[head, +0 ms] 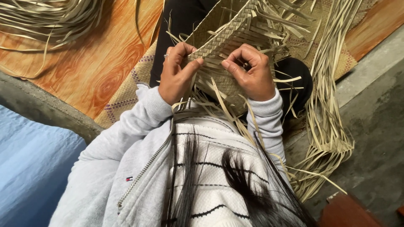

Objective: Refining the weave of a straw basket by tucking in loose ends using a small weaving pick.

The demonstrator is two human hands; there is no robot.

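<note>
A half-woven mat of pale dried leaf strips (229, 31) lies over my lap, its loose ends fanning toward me. My left hand (176, 73), with a ring on one finger, pinches the woven edge between thumb and fingers. My right hand (251, 73) grips the same edge a little to the right, thumb pressed on a strip. The two thumbs nearly meet over the weave. Grey sleeves cover both wrists.
A bundle of loose strips (330, 109) trails down the right onto the grey concrete floor (374, 126). More strips (50, 19) lie at top left on wood-patterned flooring (88, 67). A woven floor mat (126, 94) sits under me. Blue fabric (29, 164) fills the lower left.
</note>
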